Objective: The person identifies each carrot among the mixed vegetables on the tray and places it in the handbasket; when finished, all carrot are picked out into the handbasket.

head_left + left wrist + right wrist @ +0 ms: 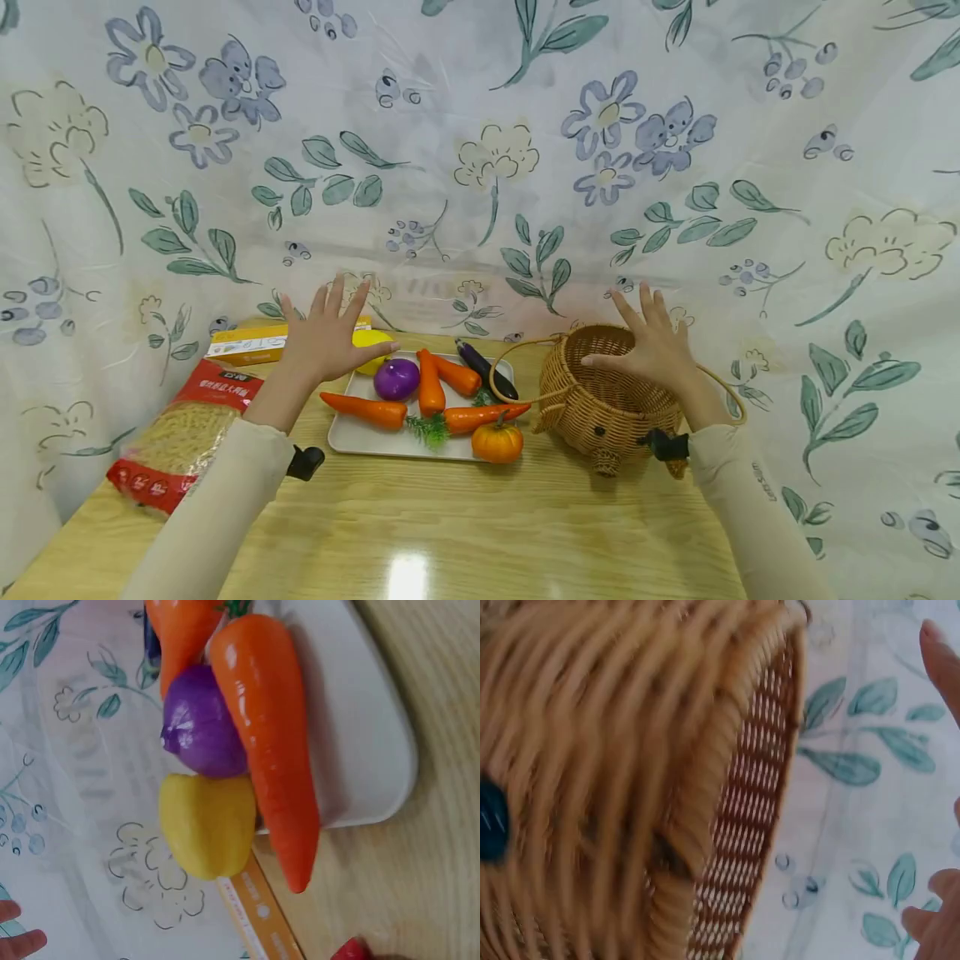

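Note:
My left hand [321,337], fingers spread and holding nothing, hovers over the left end of a white tray [352,435]. Beside its thumb show a yellow bell pepper [208,823] and a purple onion [397,379]. Several orange carrots [271,727] lie on the tray, one with its tip past the rim. A dark eggplant [483,367] lies at the back right and a small orange pumpkin [497,442] at the front right corner. My right hand [654,346], also spread, is over a wicker basket [585,417] with an animal face, partly hiding its opening.
A red bag of pasta [191,429] lies at the left of the wooden table [480,525]. Behind it is an orange and white box [251,343]. The basket's handle [498,367] hangs over the tray's right end. A floral curtain [480,167] closes off the back.

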Demonstrator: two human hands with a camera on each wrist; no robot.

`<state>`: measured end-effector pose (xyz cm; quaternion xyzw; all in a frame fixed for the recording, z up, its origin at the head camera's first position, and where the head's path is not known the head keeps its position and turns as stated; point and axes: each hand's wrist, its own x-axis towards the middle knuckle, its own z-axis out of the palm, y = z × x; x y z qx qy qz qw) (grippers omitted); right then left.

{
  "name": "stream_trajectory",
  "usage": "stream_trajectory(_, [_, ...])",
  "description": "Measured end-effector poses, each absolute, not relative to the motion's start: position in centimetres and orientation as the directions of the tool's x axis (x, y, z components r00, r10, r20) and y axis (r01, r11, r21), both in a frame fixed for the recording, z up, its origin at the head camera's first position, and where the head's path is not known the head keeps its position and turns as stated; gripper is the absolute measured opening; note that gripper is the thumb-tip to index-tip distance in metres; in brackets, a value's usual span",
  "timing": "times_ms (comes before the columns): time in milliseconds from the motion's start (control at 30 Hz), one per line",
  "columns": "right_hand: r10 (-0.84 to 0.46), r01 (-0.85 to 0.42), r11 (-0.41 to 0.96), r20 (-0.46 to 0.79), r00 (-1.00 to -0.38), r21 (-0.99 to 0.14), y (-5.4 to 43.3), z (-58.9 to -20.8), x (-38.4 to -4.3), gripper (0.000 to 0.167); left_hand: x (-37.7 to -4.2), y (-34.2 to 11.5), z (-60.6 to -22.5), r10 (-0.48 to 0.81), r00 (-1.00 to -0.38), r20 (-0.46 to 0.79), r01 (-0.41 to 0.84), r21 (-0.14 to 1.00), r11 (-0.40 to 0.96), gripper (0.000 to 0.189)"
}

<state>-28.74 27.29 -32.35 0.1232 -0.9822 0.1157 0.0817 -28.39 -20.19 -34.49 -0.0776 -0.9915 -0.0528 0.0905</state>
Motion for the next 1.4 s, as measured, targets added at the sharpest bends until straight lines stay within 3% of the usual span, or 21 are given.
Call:
stream_trajectory(100, [-0.246,-0.295,0.928,0.221,-0.944,-0.227,26.3,-32.9,-28.3,0.113,-27.6,-20.8,-35.4,0.14,-0.963,0.229,0.171,0.118,0.978,0.106])
stream_trajectory(333, [-0.281,-0.393,0.881,0.378,-0.882,-0.263,24.2,-34.1,-26.8,0.097,-25.5,-21.4,-36.9,0.105,-0.964,0.246,0.19,0.356,0.915,0.094])
stream_trajectory(567, [-0.309,-0.447,0.844,0.414,-0.856,-0.295,22.6,-34.9,-25.8,0.088,-23.8,-22.3,-38.9,0.14,-0.98,0.138,0.194,0.552,0.811,0.088])
stream_trajectory(1000, [-0.333,-0.478,0.812,0.406,-0.851,-0.336,20.8,-35.9,-25.1,0.084,-22.1,-24.0,-43.8,0.136,-0.991,0.0,0.097,0.702,0.706,0.072])
stream_trajectory(1400, [-0.354,-0.509,0.792,0.426,-0.833,-0.337,20.1,-36.7,-25.1,0.082,-21.8,-25.4,-45.9,0.149,-0.989,0.003,0.099,0.761,0.641,0.062])
